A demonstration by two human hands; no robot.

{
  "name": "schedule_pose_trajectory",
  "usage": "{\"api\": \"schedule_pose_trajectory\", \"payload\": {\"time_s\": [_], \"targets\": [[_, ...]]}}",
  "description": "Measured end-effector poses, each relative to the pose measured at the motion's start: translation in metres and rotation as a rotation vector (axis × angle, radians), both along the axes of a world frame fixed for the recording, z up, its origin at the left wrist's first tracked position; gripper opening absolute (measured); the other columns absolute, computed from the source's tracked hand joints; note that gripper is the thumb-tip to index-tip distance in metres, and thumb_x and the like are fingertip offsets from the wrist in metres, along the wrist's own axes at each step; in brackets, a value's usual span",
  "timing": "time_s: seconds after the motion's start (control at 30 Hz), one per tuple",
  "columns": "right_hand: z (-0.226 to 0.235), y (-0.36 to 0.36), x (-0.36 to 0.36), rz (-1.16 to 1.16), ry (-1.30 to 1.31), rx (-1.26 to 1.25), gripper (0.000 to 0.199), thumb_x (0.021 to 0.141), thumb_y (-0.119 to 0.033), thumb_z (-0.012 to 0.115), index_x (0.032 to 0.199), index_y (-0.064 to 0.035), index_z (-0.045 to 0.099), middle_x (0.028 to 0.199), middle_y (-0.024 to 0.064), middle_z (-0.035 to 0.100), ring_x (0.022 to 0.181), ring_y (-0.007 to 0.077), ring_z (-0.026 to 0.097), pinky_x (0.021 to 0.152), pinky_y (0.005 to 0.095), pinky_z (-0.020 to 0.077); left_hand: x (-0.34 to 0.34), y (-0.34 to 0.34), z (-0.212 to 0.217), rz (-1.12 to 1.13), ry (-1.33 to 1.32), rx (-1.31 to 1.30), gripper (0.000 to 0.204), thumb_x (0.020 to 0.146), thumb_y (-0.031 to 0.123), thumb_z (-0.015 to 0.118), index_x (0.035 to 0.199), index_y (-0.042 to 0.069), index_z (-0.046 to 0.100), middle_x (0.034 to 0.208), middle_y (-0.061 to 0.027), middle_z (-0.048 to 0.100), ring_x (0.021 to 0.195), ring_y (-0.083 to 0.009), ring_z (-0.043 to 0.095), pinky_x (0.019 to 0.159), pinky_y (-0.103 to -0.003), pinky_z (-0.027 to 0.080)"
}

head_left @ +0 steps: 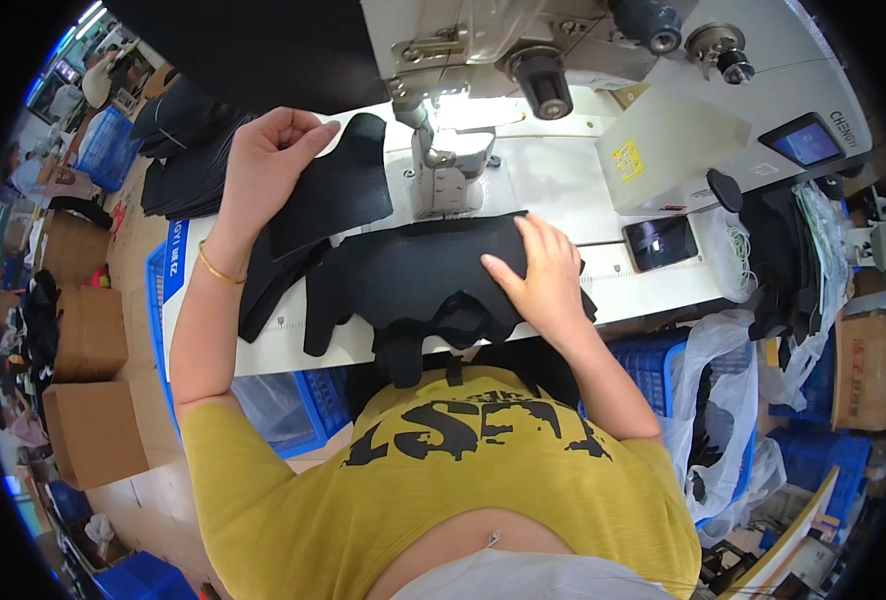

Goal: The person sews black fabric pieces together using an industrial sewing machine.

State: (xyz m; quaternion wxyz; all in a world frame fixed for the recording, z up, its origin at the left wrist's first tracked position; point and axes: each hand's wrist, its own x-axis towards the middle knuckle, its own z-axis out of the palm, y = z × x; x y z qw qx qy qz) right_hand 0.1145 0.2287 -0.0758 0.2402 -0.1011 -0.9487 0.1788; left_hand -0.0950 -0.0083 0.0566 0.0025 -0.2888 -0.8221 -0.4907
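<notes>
My right hand (543, 275) lies with fingers spread on a dark, cut-out fabric piece (413, 275), pressing its right part against the white machine bed. The piece's upper edge runs beside the presser foot (448, 190) of a sewing machine; its notched lower edge hangs over the table's front edge. My left hand (273, 165) is raised at the left, thumb and fingers pinched together. Next to it lies another black fabric piece (353, 185); whether the pinch holds its edge or something small, I cannot make out.
Stacked black pieces (188, 165) stand at the left of the machine. A phone (660, 243) lies on the bed's right side, near white thread (738, 250). Blue crates (308, 410) are below the table. Cardboard boxes (93, 430) stand on the floor at left.
</notes>
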Motion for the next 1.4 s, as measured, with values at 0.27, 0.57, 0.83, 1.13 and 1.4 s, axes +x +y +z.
{"api": "schedule_pose_trajectory", "payload": {"time_s": [0.27, 0.57, 0.83, 1.13, 1.4], "targets": [[0.069, -0.042, -0.014, 0.451, 0.201, -1.018, 0.036, 0.089, -0.014, 0.067, 0.121, -0.0005, 0.055, 0.1, 0.0089, 0.066, 0.083, 0.0134, 0.062, 0.073, 0.0266, 0.0499, 0.076, -0.002, 0.007, -0.107, 0.037, 0.001, 0.01, 0.087, 0.01, 0.07, 0.082, 0.003, 0.065, 0.065, 0.0081, 0.054, 0.06, 0.0018, 0.043, 0.055, -0.016, 0.031], [0.074, 0.038, -0.051, 0.163, 0.128, -0.942, 0.018, 0.091, -0.017, 0.065, 0.08, -0.0023, 0.065, 0.061, 0.001, 0.059, 0.05, 0.0049, 0.051, 0.048, 0.0206, 0.0412, 0.085, 0.039, -0.044, -0.11, -0.001, -0.034, 0.019, 0.086, 0.018, 0.071, 0.08, 0.001, 0.065, 0.058, -0.001, 0.056, 0.056, -0.0049, 0.049, 0.052, -0.024, 0.04], [0.043, 0.053, -0.162, 0.477, -0.41, 0.418, 0.015, 0.079, -0.02, 0.064, 0.085, -0.0087, 0.07, 0.084, 0.0133, 0.068, 0.083, 0.0328, 0.066, 0.077, 0.0408, 0.0527, 0.103, 0.079, -0.09, -0.076, 0.725, -0.349, 0.025, 0.082, 0.016, 0.07, 0.101, 0.001, 0.063, 0.094, -0.014, 0.064, 0.086, -0.0313, 0.062, 0.073, -0.039, 0.049], [0.054, 0.066, -0.149, 0.43, 0.108, -1.531, 0.011, 0.087, -0.004, 0.049, 0.097, -0.0011, 0.054, 0.072, 0.0099, 0.06, 0.06, 0.0199, 0.06, 0.053, 0.0299, 0.0491, 0.159, 0.01, 0.04, -0.384, 1.161, 0.443, 0.043, 0.073, 0.012, 0.069, 0.112, 0.0, 0.056, 0.107, -0.012, 0.06, 0.1, -0.0277, 0.058, 0.085, -0.045, 0.048], [0.083, 0.058, -0.104, 0.975, -0.049, -1.955, 0.012, 0.088, -0.015, 0.046, 0.078, -0.0096, 0.05, 0.045, -0.0027, 0.032, 0.04, 0.0107, 0.029, 0.043, 0.0263, 0.0248, 0.17, 0.025, 0.077, -0.12, 1.582, 1.194, 0.062, 0.086, 0.048, 0.066, 0.131, 0.008, 0.053, 0.119, -0.0056, 0.052, 0.111, -0.0186, 0.048, 0.095, -0.039, 0.04]]}}
